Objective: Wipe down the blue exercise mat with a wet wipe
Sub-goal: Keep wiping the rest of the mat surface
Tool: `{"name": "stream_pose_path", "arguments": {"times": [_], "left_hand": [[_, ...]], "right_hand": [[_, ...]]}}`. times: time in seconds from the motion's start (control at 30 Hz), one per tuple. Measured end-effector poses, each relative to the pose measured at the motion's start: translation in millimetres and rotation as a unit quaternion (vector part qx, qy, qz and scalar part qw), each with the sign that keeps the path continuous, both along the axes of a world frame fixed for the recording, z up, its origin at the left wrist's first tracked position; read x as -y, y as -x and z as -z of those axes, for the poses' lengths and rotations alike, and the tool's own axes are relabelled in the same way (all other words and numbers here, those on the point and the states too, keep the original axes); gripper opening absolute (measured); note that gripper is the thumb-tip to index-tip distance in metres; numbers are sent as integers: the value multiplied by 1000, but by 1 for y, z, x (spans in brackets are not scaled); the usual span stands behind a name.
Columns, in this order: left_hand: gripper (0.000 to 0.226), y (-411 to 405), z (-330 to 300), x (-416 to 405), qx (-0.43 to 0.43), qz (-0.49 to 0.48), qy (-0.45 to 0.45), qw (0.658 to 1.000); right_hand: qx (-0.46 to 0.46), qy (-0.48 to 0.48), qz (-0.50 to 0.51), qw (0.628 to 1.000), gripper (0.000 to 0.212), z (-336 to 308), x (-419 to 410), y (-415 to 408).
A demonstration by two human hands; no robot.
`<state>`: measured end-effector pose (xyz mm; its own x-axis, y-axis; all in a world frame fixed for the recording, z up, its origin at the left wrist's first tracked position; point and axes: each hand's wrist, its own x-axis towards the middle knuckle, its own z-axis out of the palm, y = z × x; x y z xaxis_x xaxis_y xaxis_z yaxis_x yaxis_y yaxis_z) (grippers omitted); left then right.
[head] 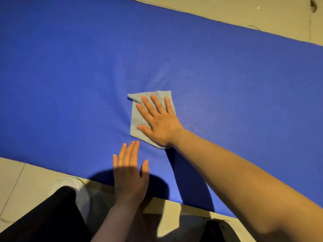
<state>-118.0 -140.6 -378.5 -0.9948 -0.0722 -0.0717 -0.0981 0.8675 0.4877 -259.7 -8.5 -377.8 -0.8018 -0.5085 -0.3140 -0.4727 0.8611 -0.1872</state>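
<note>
Head view, wiping in progress. The blue exercise mat [87,67] lay flat across the tiled floor [262,13], filling most of the frame. I saw the right hand [158,120] pressed palm-down, fingers straight and spread, on the wet wipe [138,112], which sat unfolded near the middle of the mat; nothing was pinched or curled round it. The left hand [130,173] was flat with fingers straight and together, just beside the wipe at the mat's near edge, holding nothing; whether it touched the mat I could not tell. A faint sheen beyond and to the right of the wipe suggested, in my judgement, a patch already wiped. The wide left stretch and the far edge showed no such trace, so I judged most of the surface still to be done.
</note>
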Motion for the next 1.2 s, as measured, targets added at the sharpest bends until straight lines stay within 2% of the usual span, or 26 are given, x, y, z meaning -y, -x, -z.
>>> {"name": "stream_pose_path", "arguments": {"times": [0.03,0.1,0.2,0.3,0.37,0.47,0.53,0.63,0.73,0.93,1.07,1.2], "left_hand": [[57,0,1,-1,-4,10,20,1000],[54,-1,4,-3,-19,31,67,997],[52,-5,3,-15,-59,95,99,989],[50,-10,-1,-34,-97,212,82,969],[53,-10,-3,-47,-80,268,65,958],[66,-10,-2,-63,-36,354,96,930],[75,-10,2,-66,-21,398,134,907],[87,-10,7,-61,-22,434,154,888],[97,-5,8,-45,-50,489,175,853],[73,-11,6,-35,-110,531,186,819],[61,-7,-17,-36,-171,550,178,798],[47,8,-55,-43,-192,578,168,775]], "right_hand": [[-8,25,-13,1000,70,2,-13,-10],[-20,53,34,998,71,5,-52,-22],[-24,22,196,980,78,1,-128,-43],[5,-34,331,943,83,-6,-201,-87],[16,-43,398,916,85,-12,-230,-122],[19,-49,444,894,82,-14,-234,-160],[19,-49,437,898,80,-11,-217,-176],[1,-53,362,931,78,-2,-192,-208],[3,-49,298,953,76,-4,-202,-230],[25,-35,183,982,87,-15,-242,-254],[16,-24,193,981,89,-18,-245,-259],[8,-14,203,979,86,-30,-246,-255]]}}
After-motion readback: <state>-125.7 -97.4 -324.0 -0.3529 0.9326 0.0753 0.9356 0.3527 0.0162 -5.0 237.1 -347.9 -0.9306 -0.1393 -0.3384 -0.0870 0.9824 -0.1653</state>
